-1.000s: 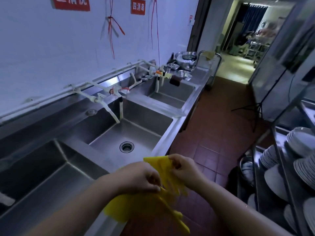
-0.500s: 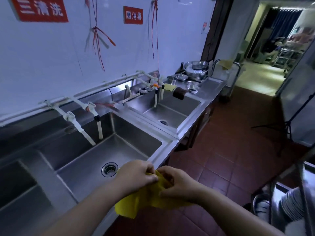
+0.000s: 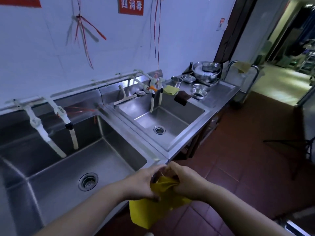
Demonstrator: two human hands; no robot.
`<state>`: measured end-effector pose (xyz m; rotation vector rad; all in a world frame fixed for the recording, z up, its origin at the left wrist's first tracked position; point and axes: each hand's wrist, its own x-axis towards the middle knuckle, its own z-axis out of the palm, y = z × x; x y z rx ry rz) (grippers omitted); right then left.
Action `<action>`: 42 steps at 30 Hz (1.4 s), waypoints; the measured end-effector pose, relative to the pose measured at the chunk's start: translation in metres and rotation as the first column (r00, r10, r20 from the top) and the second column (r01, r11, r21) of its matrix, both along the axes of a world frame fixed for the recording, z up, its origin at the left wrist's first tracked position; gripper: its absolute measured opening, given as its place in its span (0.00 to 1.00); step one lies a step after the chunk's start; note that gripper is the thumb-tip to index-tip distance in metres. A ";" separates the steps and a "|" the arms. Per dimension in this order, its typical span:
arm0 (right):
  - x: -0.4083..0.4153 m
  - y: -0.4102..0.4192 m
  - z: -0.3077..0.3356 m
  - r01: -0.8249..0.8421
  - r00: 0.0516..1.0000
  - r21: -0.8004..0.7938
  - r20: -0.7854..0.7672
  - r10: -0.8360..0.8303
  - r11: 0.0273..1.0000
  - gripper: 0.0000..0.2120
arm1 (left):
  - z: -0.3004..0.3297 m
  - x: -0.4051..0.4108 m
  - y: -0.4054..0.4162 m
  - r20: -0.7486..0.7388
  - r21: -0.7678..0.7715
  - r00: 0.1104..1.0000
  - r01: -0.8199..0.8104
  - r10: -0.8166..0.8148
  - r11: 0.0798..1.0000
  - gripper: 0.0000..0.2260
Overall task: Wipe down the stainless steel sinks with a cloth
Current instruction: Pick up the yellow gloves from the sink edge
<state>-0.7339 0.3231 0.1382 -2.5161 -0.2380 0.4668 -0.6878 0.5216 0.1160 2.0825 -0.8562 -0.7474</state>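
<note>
Both my hands grip a yellow cloth point(image 3: 150, 208) just past the front rim of the near sink. My left hand point(image 3: 143, 183) and my right hand point(image 3: 183, 182) are bunched together on its top, and the rest hangs below them. The near stainless steel sink point(image 3: 56, 193) lies at lower left with a round drain point(image 3: 88, 181). A second sink point(image 3: 172, 142) lies farther right with its own drain point(image 3: 159, 130). White taps point(image 3: 51, 130) hang over the near basin.
Metal bowls point(image 3: 206, 72) and small dishes point(image 3: 198, 92) stand on the counter past the far sink, with a yellow rag point(image 3: 170, 89) and a dark sponge point(image 3: 181, 97) on its rim. Red tiled floor point(image 3: 238, 167) runs to the right. A cart handle point(image 3: 245, 77) stands by the doorway.
The view has shifted right along the sinks, so the far sink is closer. My hands have gathered the cloth from a spread sheet into a tighter bunch.
</note>
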 end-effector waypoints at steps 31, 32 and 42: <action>0.424 -0.342 -0.003 -0.077 0.984 -0.140 0.150 0.098 0.987 0.11 | 0.021 0.338 -0.303 0.655 0.178 0.655 -0.619 0.378 0.765 0.11; 0.437 -0.347 0.003 -0.118 0.976 -0.155 0.165 0.143 0.981 0.10 | 0.018 0.344 -0.307 0.628 0.186 0.657 -0.647 0.417 0.740 0.10; 0.553 -0.333 0.030 -0.395 0.881 -0.265 0.162 0.445 0.879 0.07 | 0.003 0.421 -0.278 0.517 0.394 0.725 -0.674 0.455 0.625 0.06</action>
